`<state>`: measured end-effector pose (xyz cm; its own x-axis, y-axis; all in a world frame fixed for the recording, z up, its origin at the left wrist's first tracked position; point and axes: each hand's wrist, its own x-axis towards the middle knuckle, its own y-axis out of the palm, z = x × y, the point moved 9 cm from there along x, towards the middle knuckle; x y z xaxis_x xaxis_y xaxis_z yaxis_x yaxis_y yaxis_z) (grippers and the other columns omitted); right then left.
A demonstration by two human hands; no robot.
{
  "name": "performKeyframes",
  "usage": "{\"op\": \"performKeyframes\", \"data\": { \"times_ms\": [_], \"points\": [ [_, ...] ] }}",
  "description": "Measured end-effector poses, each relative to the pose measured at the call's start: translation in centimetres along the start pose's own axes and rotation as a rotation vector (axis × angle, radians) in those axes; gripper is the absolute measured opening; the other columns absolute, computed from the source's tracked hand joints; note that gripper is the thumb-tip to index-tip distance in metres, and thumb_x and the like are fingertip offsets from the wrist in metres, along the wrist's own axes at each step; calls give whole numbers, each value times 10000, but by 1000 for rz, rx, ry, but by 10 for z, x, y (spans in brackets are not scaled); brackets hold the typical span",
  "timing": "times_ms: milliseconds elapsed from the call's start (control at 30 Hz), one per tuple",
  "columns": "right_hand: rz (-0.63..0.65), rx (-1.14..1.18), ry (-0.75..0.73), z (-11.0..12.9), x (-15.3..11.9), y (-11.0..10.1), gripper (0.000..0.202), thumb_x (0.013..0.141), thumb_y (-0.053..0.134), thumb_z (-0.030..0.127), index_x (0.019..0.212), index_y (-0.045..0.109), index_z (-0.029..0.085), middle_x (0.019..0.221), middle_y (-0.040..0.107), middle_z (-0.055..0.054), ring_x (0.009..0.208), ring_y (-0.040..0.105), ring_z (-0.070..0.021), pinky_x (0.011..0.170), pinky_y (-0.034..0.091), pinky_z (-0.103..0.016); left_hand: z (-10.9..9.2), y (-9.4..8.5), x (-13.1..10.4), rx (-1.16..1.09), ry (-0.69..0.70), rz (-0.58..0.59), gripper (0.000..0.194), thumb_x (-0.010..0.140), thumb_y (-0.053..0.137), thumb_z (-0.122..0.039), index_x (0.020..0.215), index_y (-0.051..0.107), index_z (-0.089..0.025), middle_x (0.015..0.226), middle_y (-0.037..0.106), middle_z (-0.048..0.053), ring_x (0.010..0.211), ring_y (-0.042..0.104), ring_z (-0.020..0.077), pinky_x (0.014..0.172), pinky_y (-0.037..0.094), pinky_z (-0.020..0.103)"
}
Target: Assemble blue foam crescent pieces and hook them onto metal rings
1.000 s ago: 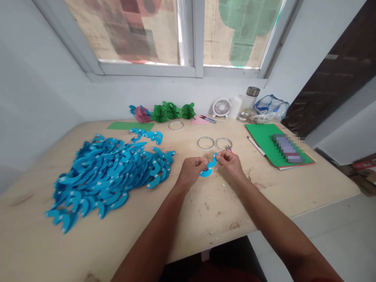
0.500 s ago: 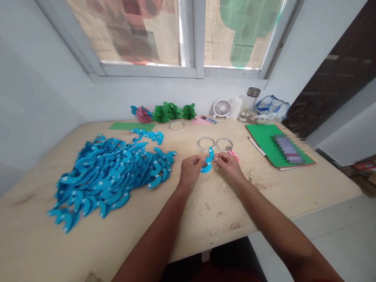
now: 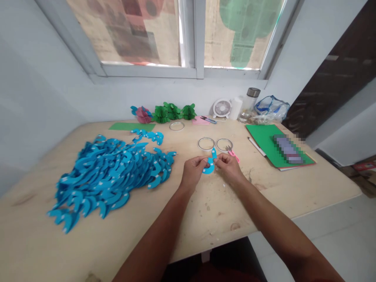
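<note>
Above the worktop [image 3: 205,219], the blue paper piece [image 3: 209,170] is pointing its narrow tip toward the window [image 3: 200,39], its long axis running away and slightly rightward, its lower part bowing into a curve. The left hand [image 3: 192,170] is pinching the left side between its fingers; the right hand [image 3: 230,167] is pinching the right edge, below the tip.

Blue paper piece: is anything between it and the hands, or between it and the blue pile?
Nothing visible separates the blue piece from the left hand or right hand; both have fingers on it. Toward the blue pile, the left hand is in between.
</note>
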<state>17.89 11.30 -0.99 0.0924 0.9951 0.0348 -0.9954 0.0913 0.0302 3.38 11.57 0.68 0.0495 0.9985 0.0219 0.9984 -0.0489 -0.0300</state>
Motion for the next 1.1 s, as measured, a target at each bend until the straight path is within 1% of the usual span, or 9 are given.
{"op": "performKeyframes", "data": {
  "times_ms": [133, 200, 267, 367, 500, 667, 867, 1000, 1100],
  "points": [
    [-38, 48, 25, -2, 0, -3, 245, 639, 670, 367, 572, 536, 173, 479, 430, 56, 464, 349, -80, 466, 240, -231, 8, 11, -1, -70, -55, 129, 150, 639, 640, -274, 699, 700, -149, 679, 678, 19, 635, 586, 134, 571, 449, 222],
    [-32, 65, 32, -2, 0, -3, 239, 636, 676, 366, 579, 547, 173, 484, 443, 52, 471, 365, -83, 471, 254, -231, 11, 14, -1, -75, -73, 162, 143, 627, 649, -264, 698, 694, -148, 676, 673, 19, 623, 577, 129, 544, 445, 215],
    [-38, 68, 33, -1, 0, -5, 231, 636, 681, 376, 614, 573, 173, 503, 463, 47, 484, 385, -87, 481, 273, -233, 12, 14, -1, -66, -76, 159, 121, 619, 651, -252, 673, 682, -148, 642, 656, 12, 592, 561, 118, 519, 435, 206],
    [-84, 51, 17, 4, 0, -10, 250, 646, 679, 409, 683, 608, 173, 531, 489, 39, 505, 411, -94, 505, 306, -241, 13, 15, -1, -49, -72, 167, 92, 611, 647, -238, 628, 664, -149, 591, 623, -2, 546, 532, 101, 493, 415, 195],
    [-117, 28, -13, 9, 0, -14, 274, 657, 668, 433, 625, 590, 173, 509, 475, 40, 505, 401, -95, 513, 308, -247, 10, 21, -2, -22, -51, 215, 58, 600, 630, -200, 579, 645, -148, 555, 586, -13, 518, 504, 91, 475, 389, 188],
    [-96, 94, 2, 6, 0, -12, 271, 643, 689, 420, 604, 583, 173, 496, 470, 43, 491, 383, -86, 501, 293, -239, 6, 23, -2, 9, -18, 223, 63, 606, 604, -160, 546, 621, -147, 521, 563, -21, 490, 481, 82, 481, 375, 189],
    [-83, 248, 54, 1, -1, -10, 274, 599, 728, 415, 607, 593, 177, 518, 501, 38, 501, 405, -85, 510, 304, -235, 8, 22, -3, 26, -15, 223, 46, 616, 602, -160, 583, 630, -144, 543, 575, -23, 493, 481, 77, 481, 361, 187],
    [-109, 265, 78, -2, 0, -13, 286, 608, 727, 424, 584, 583, 178, 495, 496, 40, 478, 397, -83, 501, 295, -238, 11, 25, -4, 56, -35, 254, 45, 615, 613, -172, 620, 647, -143, 533, 576, -23, 474, 473, 76, 463, 336, 188],
    [-125, 273, 83, -3, 1, -15, 283, 608, 730, 419, 581, 582, 179, 485, 491, 43, 468, 387, -82, 491, 285, -239, 14, 25, -3, 53, -39, 243, 38, 605, 621, -163, 625, 649, -146, 530, 578, -26, 468, 475, 75, 459, 335, 187]
  ]
}}
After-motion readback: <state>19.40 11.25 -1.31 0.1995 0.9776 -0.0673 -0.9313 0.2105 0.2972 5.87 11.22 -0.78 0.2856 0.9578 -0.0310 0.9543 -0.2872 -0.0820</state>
